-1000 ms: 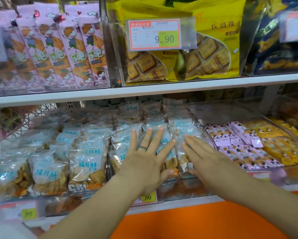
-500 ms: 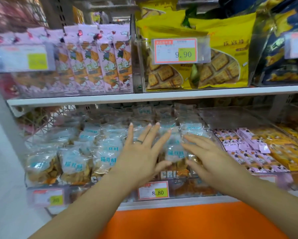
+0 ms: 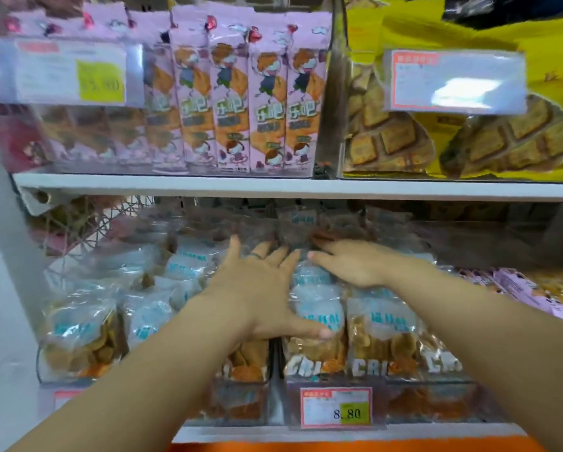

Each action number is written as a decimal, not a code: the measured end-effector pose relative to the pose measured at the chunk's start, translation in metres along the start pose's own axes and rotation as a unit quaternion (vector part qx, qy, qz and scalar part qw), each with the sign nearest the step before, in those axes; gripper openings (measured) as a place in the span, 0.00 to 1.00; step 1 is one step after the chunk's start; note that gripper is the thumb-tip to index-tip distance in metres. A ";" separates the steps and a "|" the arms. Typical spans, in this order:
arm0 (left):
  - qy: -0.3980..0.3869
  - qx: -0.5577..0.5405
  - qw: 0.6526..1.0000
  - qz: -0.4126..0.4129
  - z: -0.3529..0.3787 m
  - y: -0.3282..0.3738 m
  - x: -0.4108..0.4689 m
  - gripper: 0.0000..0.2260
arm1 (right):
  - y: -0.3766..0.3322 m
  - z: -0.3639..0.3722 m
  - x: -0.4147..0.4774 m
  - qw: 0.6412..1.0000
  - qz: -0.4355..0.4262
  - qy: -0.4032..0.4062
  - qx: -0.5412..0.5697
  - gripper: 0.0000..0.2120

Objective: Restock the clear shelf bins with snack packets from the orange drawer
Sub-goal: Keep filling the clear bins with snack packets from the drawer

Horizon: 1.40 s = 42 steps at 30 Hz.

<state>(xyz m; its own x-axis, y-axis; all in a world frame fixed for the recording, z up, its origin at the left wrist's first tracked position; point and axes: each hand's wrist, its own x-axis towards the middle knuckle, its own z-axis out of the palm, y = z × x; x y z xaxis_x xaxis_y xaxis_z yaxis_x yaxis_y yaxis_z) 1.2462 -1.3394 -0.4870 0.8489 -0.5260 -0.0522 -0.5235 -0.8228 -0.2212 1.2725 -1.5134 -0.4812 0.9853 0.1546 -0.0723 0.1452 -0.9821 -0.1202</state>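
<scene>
Clear snack packets (image 3: 381,331) with blue labels and brown crisps fill the clear bins (image 3: 436,402) on the lower shelf. My left hand (image 3: 257,288), a ring on one finger, lies flat with spread fingers on the packets in the middle of the shelf. My right hand (image 3: 355,262) lies flat just to its right, fingers straight and pointing left, pressing on the packets further back. Neither hand grips a packet. The orange drawer front (image 3: 355,446) shows as a strip at the bottom edge.
A white shelf board (image 3: 273,187) runs just above my hands. Above it stand pink packets (image 3: 251,112) and yellow cracker bags (image 3: 469,141) behind price tags. A price tag reading 8.80 (image 3: 337,407) hangs on the bin front. Pink and yellow small packs (image 3: 518,288) lie at right.
The view has moved closer and up. Both hands have slid further back over the packets, staying flat, and the right hand now points left behind the left hand's fingertips.
</scene>
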 end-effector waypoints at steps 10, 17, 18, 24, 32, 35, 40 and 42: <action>0.058 0.018 0.998 0.019 0.016 -0.004 -0.003 0.49 | 0.002 0.012 -0.017 0.976 -0.090 0.197 0.013 0.16; 0.071 0.030 0.996 0.035 0.016 -0.001 -0.008 0.46 | 0.004 0.014 -0.008 0.994 -0.055 0.087 -0.032 0.19; 0.069 0.030 0.996 0.040 0.016 -0.001 -0.009 0.45 | 0.003 0.013 -0.004 0.995 -0.043 0.090 -0.012 0.19; 0.059 0.028 0.996 0.058 0.015 0.001 -0.013 0.40 | 0.002 0.002 0.007 0.991 -0.011 0.105 0.084 0.10; 0.054 0.019 0.994 0.088 0.015 0.002 -0.015 0.38 | -0.002 0.012 0.010 0.983 0.018 0.142 0.116 0.03; 0.051 0.029 0.995 0.078 0.015 0.003 -0.014 0.38 | -0.003 0.008 -0.002 0.984 0.002 0.170 0.055 0.06; 0.019 0.036 0.998 0.054 0.010 0.004 -0.007 0.40 | -0.009 -0.001 -0.009 0.990 0.024 0.131 -0.041 0.10; 0.004 0.039 0.998 0.051 0.008 0.004 -0.005 0.42 | -0.011 0.000 -0.006 0.993 0.031 0.099 -0.051 0.13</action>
<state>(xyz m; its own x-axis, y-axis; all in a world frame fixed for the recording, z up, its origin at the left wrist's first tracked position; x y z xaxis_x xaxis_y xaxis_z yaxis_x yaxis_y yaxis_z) 1.2405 -1.3388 -0.4953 0.7912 -0.6074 -0.0707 -0.5989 -0.7464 -0.2901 1.2651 -1.5035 -0.4795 0.9894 0.0788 0.1218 0.0818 -0.9965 -0.0197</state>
